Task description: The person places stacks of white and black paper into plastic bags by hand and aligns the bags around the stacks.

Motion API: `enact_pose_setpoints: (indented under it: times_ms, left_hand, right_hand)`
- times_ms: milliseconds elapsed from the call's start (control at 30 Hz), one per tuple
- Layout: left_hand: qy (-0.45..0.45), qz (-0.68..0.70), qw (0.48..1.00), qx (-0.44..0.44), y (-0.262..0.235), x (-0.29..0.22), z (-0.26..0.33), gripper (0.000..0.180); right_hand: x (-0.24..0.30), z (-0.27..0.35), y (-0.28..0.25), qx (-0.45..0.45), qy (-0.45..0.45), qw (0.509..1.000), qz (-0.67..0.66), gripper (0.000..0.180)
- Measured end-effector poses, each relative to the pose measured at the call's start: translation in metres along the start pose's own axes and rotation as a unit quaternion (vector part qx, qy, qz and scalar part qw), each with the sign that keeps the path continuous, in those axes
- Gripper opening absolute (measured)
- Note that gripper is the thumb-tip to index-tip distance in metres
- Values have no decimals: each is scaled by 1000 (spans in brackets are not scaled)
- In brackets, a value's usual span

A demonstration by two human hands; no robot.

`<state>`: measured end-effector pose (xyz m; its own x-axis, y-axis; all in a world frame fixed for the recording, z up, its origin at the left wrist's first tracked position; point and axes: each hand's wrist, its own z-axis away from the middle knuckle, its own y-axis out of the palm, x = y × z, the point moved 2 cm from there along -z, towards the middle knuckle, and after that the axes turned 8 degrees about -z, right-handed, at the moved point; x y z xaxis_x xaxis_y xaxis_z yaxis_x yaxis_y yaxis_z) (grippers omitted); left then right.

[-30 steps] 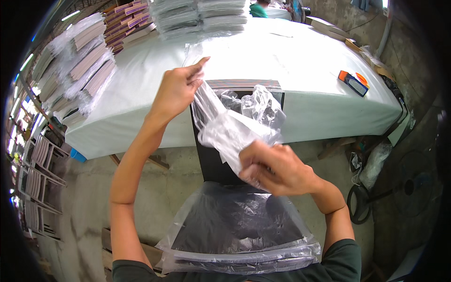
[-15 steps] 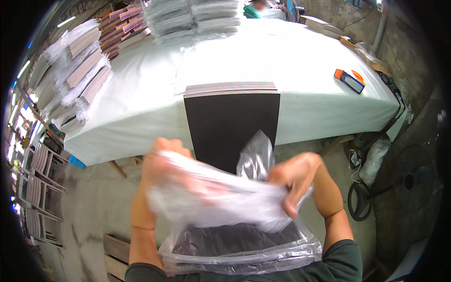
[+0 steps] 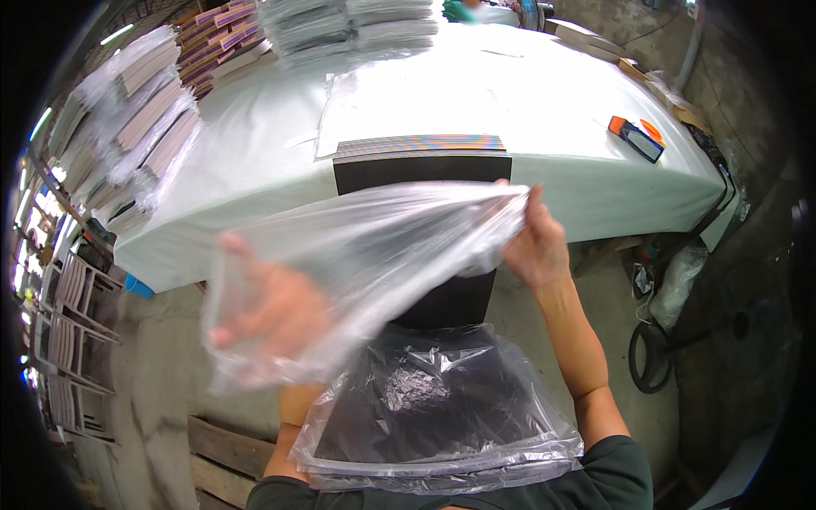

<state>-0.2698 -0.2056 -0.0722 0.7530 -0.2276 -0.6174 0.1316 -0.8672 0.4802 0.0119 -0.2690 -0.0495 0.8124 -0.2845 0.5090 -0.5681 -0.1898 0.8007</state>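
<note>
A clear plastic bag (image 3: 399, 234) stretches slantwise between my hands, in front of the table. My left hand (image 3: 280, 310) is inside its lower left end, seen blurred through the film with fingers spread. At the bag's upper right end, my right hand (image 3: 541, 242) is closed on bunched film. Behind the bag, a stack of dark flat sheets (image 3: 416, 145) lies at the table edge, and a black panel (image 3: 425, 172) hangs down from it, partly hidden by the film. Close to my body, clear film covers another dark, flat piece (image 3: 425, 408).
The table (image 3: 212, 212) has a white cover. Plastic-wrapped stacks (image 3: 140, 127) stand at left, with more wrapped bundles (image 3: 348, 30) at the back. A blue and orange tool (image 3: 636, 140) lies at right. Wooden slats (image 3: 225, 446) and a standing fan (image 3: 739, 323) are below. Someone in green (image 3: 459, 12) is at the far end.
The bag has gone from bunched to spread out. My left hand has moved down inside it with fingers apart, while my right hand has risen, pulling the other end up.
</note>
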Motion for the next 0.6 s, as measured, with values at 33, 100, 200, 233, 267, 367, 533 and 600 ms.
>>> enact_pose_setpoints:
  times_ms: [33,100,200,233,267,367,533,600]
  left_hand:
    - [1,-1,1000,8,1,0,1,21]
    - [0,-10,1000,23,6,-1,5,21]
    - [-2,-8,999,35,-7,10,1,21]
    - [3,-12,999,31,-5,8,0,21]
    - [10,-17,1000,18,-6,5,-2,21]
    - [31,-26,998,-37,-15,-2,-13,22]
    - [2,-86,992,-88,-23,-6,-32,24]
    - [-98,-156,981,-66,-24,4,-34,25]
  right_hand:
    - [-1,1,-2,-25,39,998,-33,44]
    - [-14,7,-10,-74,132,988,-23,45]
    - [-48,33,-31,-83,267,919,278,43]
    - [-54,30,-22,210,429,819,318,37]
    - [-54,35,-17,477,537,618,318,39]
    - [-51,40,-18,539,394,670,324,43]
    - [-20,33,-32,375,201,842,332,45]
    - [0,24,-45,338,121,933,-3,39]
